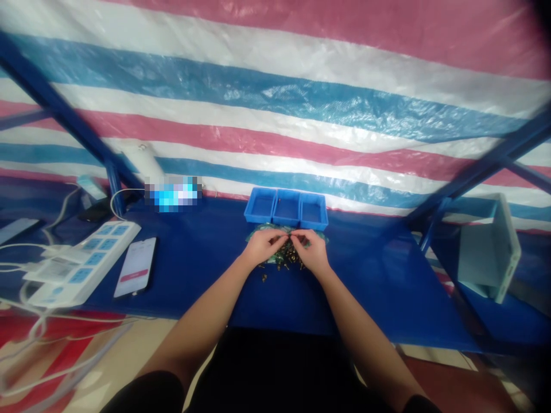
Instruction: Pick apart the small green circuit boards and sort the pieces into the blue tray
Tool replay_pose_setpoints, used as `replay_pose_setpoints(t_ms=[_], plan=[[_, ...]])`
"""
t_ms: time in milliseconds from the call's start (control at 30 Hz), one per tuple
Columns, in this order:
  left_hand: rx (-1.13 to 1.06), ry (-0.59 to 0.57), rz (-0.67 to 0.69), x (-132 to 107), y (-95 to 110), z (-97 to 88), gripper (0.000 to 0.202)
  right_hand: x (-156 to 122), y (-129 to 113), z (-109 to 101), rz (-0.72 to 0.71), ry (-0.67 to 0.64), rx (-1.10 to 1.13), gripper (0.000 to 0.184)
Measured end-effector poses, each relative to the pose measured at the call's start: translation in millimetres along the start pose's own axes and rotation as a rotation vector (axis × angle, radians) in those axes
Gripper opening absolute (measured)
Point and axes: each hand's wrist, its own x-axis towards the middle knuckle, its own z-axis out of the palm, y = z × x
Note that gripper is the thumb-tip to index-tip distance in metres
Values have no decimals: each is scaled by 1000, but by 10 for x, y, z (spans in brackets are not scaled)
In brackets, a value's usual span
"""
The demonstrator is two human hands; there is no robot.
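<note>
Above a heap of small brass-coloured screw-like pieces [282,259], my left hand [263,244] and my right hand [311,248] meet fingertip to fingertip. Both have thumb and forefinger pinched together; anything between them is too small to make out. Under the heap lies a crumpled greenish clear plastic bag [252,233], partly covered by my hands. One loose brass piece [264,277] sits nearer to me, left of the heap. Just beyond my hands, three blue trays stand side by side: a left tray [257,218], a middle tray [286,221] and a right tray [313,225].
On the blue table [370,287], a phone [136,267] with a lit screen lies left, beside a white power strip [92,261] with plugs and cables. A pale upright panel [491,246] stands far right. Blue metal posts and a striped plastic sheet [275,143] bound the back.
</note>
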Motion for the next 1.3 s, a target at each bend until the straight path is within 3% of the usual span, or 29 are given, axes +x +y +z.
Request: replay_pose_setpoints(t_ms=[733, 1167, 1300], plan=[[30, -4, 4, 1, -20, -4, 21, 3, 9, 15, -3, -30, -20, 16], [79, -50, 88, 9, -9, 5, 20, -1, 1, 24, -2, -44, 138, 17], [102, -34, 57, 8, 8, -2, 23, 1, 21, 12, 39, -39, 137, 19]])
